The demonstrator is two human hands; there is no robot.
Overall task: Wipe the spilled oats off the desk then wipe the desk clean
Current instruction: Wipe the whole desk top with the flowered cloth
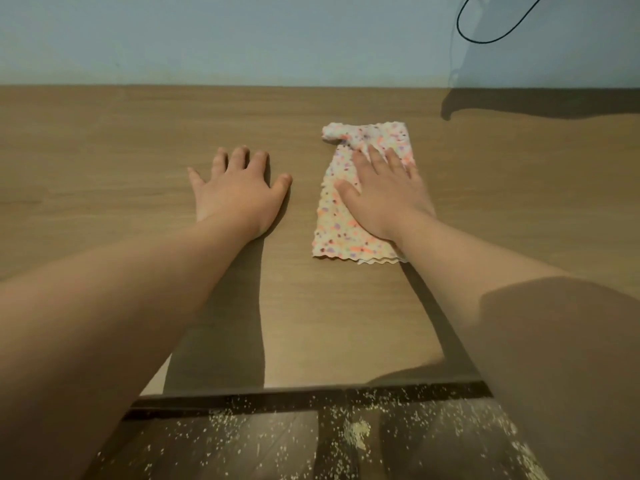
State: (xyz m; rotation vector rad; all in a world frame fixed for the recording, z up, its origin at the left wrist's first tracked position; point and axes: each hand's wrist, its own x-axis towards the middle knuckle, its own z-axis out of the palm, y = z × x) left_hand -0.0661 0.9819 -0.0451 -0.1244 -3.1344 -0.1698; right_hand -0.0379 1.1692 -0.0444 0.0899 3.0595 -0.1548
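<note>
Oats (356,434) are all over the dark floor now, none visible on the counter (104,140). Right hand (384,195) presses flat, fingers spread, on the folded cloth (332,220) for wiping; left hand (239,192) lies spread flat, probably bracing.

Cloth (334,223) only partly visible to us: its right side sits under the right hand (384,192) and wrist. We can't tell what the bunched far end of the cloth wraps. Far up-right of the cloth, a black cable (485,41) loop is cut by the top edge. Nearer than the cloth, past the desk (104,140) edge, pale specks (356,434) on the dark floor (277,445) are too small for us to identify. Both forearms run out of frame.
</note>
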